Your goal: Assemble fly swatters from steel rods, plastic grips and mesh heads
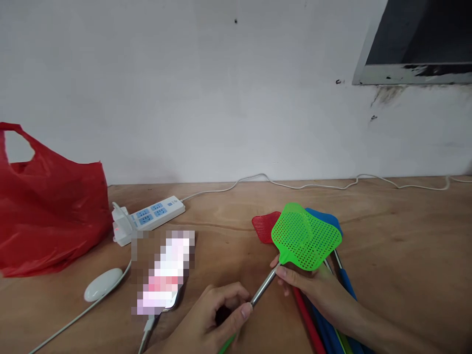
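The green fly swatter (pixel 306 238) is held just above the table (pixel 405 236), right of centre, its mesh head lying over a red fly swatter (pixel 263 227) and a blue fly swatter (pixel 330 219). Its metal shaft (pixel 263 287) runs down and left from the head.

The right hand (pixel 313 290) is set at the neck, with its fingers (pixel 282 273) pinching the shaft just under the head. The left hand (pixel 217 319) is curled around the lower shaft, with the thumb pressed against it.

The item is judged light. The perforated plastic head is taken to be flexible, the shaft stiff, smooth and possibly slippery. The shaft is judged the sound place for a hold, since the head would bend under pressure.

The handles of the red and blue swatters lie beneath the right forearm, close enough to be dragged along.

Bare table is noted to the right and behind. A white cable (pixel 313 186) lies along the far edge at the wall. To the left lie a phone (pixel 164 275), a power strip (pixel 155 212), a white oval device (pixel 102 284) and a red plastic bag (pixel 47 206), all well apart from the swatter. The near table edge is out of view.
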Motion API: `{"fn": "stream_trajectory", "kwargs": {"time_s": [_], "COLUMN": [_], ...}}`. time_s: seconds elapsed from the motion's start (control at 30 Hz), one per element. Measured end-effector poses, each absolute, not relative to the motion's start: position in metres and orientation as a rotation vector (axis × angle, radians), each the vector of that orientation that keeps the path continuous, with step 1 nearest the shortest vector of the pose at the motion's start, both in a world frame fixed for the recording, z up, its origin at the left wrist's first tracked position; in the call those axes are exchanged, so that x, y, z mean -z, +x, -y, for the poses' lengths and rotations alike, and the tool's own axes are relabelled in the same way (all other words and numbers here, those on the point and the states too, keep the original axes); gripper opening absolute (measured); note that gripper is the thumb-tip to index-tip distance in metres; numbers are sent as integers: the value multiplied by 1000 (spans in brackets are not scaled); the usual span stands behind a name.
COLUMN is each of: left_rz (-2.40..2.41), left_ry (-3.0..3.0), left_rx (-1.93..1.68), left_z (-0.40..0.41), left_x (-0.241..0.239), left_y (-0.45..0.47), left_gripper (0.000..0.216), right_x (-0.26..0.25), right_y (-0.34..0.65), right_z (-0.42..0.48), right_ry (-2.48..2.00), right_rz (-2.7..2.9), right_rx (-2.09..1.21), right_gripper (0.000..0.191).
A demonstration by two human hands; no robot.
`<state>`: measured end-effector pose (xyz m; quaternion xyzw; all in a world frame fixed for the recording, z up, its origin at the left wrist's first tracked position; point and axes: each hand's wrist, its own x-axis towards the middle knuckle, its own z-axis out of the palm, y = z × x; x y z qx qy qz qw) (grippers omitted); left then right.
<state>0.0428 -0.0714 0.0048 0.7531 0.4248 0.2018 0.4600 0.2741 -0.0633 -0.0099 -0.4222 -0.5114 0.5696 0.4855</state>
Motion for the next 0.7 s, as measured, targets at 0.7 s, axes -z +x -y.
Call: {"fn": "stream_trajectory", "kwargs": {"time_s": [0.7], "left_rz": [-1006], "left_ry": [1612], "left_rx": [-418], "left_z": [63], "left_x": [2], "left_y": [44], "left_gripper": [62], "right_x": [5], "right_y": [281], "right_z": [50], "right_ry": [-1001], "right_rz": [1094], "right_rx": [-1299], "right_gripper": [31]}}
